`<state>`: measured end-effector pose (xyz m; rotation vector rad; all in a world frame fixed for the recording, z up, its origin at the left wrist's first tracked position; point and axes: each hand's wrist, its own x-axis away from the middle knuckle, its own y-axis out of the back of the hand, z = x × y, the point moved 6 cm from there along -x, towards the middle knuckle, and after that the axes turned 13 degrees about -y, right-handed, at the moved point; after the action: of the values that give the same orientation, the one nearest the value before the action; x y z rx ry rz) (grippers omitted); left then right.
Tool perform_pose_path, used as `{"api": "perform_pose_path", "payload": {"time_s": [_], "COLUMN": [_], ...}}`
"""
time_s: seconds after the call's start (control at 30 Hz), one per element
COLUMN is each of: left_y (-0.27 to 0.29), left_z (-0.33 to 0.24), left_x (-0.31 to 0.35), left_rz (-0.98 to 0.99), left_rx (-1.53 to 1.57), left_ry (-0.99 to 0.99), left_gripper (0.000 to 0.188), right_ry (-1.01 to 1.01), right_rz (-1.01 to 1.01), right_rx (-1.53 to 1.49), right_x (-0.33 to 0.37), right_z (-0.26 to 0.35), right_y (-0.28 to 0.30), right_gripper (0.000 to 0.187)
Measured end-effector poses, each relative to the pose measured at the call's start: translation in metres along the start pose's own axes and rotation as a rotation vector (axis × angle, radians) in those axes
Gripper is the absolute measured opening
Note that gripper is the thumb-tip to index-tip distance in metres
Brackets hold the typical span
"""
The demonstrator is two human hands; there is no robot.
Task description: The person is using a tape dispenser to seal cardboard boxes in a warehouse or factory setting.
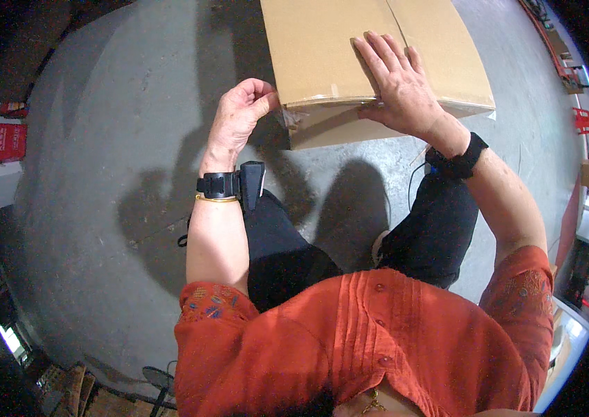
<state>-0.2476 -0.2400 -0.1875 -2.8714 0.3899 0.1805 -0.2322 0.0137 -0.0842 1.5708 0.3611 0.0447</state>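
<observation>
A large brown cardboard box [322, 55] stands in front of me, its top seam running away from me. Shiny clear tape [293, 119] hangs crumpled at its near left corner. My left hand [239, 115] is closed in a pinch right at that corner, the fingertips against the tape. Spread flat over the top near the front edge is my right hand [405, 90], fingers pointing away and thumb reaching down over the edge. Black straps circle both wrists, and a dark device sits on the left one.
Grey concrete floor [100, 153] surrounds the box. A red crate [6, 142] is at the far left, another red crate [582, 121] at the far right. Flat cardboard pieces [75, 389] lie at the lower left. A thin cable [411, 182] hangs by my right knee.
</observation>
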Motion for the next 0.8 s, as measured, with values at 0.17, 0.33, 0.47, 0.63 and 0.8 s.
{"api": "perform_pose_path", "payload": {"time_s": [0.17, 0.33, 0.47, 0.63, 0.8], "left_y": [0.012, -0.009, -0.009, -0.038, -0.050], "left_z": [-0.002, 0.002, -0.035, -0.062, -0.048], "left_x": [0.004, 0.013, 0.030, 0.045, 0.045], "left_rz": [-0.213, -0.060, -0.511, -0.300, -0.237], "left_rx": [-0.277, -0.703, -0.647, -0.696, -0.776], "left_ry": [-0.079, -0.060, -0.260, -0.218, -0.143], "left_gripper": [0.023, 0.008, 0.007, 0.025, 0.027], "right_ry": [0.001, 0.002, 0.010, 0.023, 0.016], "right_rz": [-0.013, -0.022, -0.040, -0.051, -0.066], "right_rx": [0.008, 0.006, 0.003, -0.007, 0.008], "right_x": [0.000, 0.002, 0.003, 0.001, 0.002], "right_z": [0.000, -0.001, -0.007, -0.002, -0.006], "right_y": [0.000, -0.002, -0.003, -0.005, -0.009], "right_gripper": [0.116, 0.111, 0.105, 0.104, 0.106]}}
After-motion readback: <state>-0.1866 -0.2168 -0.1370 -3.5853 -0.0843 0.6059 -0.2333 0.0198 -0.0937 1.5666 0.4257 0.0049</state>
